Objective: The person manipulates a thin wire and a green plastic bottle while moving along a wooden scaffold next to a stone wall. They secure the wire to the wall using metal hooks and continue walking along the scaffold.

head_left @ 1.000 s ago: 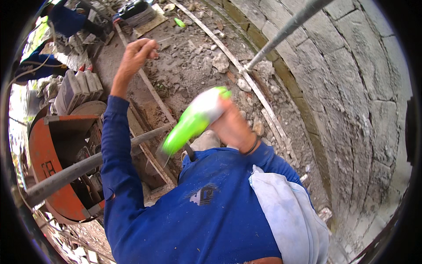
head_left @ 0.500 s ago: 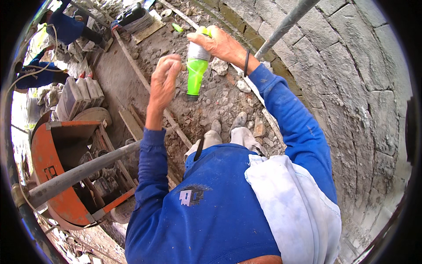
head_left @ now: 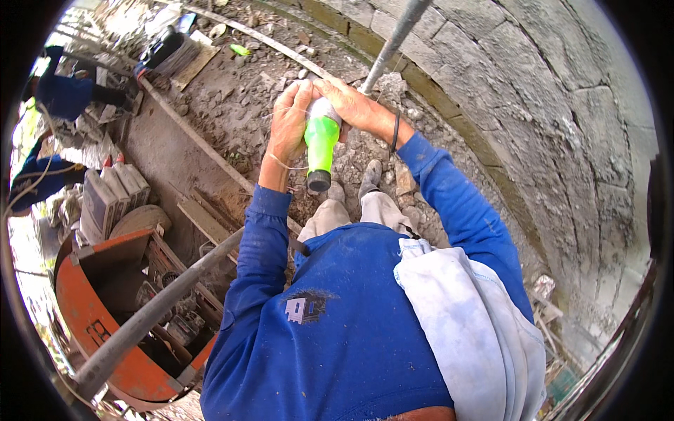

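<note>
A bright green plastic bottle [head_left: 322, 142] with a dark cap [head_left: 319, 180] points cap-down toward me. Pale string [head_left: 323, 111] is wound around its far end. My right hand [head_left: 352, 109] is closed around that wound end. Pressed against the bottle's other side, my left hand [head_left: 290, 125] has its fingers drawn together at the string. A loose loop of the line hangs from the left wrist toward the bottle's neck. The left fingertips are partly hidden, so their exact grip on the line does not show.
A rough stone wall [head_left: 519, 119] rises on the right, with a metal pole [head_left: 397, 42] before it. At left stand an orange machine [head_left: 88, 319], another pole [head_left: 158, 302] and stacked blocks [head_left: 112, 193]. Rubble covers the ground. Two other people [head_left: 67, 95] are at far left.
My left hand has moved right to the bottle, meeting the right hand. The bottle has come lower and nearer, its cap tipped toward me. A slack loop of string now shows.
</note>
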The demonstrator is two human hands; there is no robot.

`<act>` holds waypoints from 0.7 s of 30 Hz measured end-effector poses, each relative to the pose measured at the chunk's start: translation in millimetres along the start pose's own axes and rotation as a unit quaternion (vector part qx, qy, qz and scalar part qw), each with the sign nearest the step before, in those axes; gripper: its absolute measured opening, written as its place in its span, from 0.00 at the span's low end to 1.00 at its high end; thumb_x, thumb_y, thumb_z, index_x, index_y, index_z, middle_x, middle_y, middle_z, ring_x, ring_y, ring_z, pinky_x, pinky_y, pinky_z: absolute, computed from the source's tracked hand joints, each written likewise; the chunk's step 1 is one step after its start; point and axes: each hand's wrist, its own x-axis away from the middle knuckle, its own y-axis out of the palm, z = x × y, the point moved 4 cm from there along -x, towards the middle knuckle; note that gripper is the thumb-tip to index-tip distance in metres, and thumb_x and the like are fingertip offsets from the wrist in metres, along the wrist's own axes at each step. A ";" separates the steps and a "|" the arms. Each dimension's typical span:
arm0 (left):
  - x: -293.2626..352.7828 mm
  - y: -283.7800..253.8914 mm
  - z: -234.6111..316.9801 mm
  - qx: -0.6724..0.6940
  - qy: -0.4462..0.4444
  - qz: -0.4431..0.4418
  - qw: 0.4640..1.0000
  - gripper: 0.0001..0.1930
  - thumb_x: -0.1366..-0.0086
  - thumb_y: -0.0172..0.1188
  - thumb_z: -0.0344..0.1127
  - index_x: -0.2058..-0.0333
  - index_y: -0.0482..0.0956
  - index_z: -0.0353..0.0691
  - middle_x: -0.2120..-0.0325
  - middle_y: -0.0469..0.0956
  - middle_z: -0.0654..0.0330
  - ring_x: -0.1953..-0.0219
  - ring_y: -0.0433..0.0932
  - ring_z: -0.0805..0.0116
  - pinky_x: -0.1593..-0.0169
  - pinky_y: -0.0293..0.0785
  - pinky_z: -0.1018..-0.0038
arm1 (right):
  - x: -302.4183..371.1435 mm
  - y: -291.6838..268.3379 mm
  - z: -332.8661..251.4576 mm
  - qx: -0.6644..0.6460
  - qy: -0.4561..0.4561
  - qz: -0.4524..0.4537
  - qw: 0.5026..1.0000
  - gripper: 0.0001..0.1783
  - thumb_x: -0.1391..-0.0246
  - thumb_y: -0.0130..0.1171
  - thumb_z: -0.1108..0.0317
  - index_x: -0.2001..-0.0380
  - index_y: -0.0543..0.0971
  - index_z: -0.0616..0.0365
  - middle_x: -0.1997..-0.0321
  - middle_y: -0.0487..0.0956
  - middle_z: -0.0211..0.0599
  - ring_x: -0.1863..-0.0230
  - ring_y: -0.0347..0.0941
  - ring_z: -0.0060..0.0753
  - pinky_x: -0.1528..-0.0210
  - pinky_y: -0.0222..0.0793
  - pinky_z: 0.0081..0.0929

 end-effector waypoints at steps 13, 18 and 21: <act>32.7 1.2 -38.4 0.006 0.006 0.084 0.996 0.13 0.21 0.54 0.39 0.66 0.77 0.39 0.70 0.77 0.65 0.69 0.74 0.77 0.63 0.74 0.78 | 102.5 33.1 -56.2 0.374 -0.268 0.410 0.788 0.30 0.34 0.59 0.55 0.36 0.70 0.60 0.43 0.77 0.59 0.47 0.76 0.59 0.42 0.72 0.47; 54.9 11.3 -39.1 0.013 0.064 0.099 0.993 0.14 0.20 0.52 0.40 0.66 0.75 0.40 0.68 0.76 0.65 0.66 0.72 0.77 0.59 0.72 0.78 | 160.8 60.9 -23.4 0.297 -0.151 0.418 0.845 0.48 0.40 0.67 0.45 0.31 0.61 0.70 0.31 0.62 0.64 0.28 0.57 0.62 0.27 0.55 0.50; 57.7 20.9 -39.6 -0.040 0.096 0.112 0.988 0.15 0.20 0.51 0.39 0.67 0.74 0.39 0.69 0.76 0.65 0.66 0.71 0.79 0.60 0.70 0.79 | 185.0 54.4 -21.2 0.265 -0.090 0.364 0.888 0.50 0.41 0.67 0.42 0.31 0.61 0.69 0.29 0.60 0.65 0.28 0.58 0.62 0.27 0.56 0.49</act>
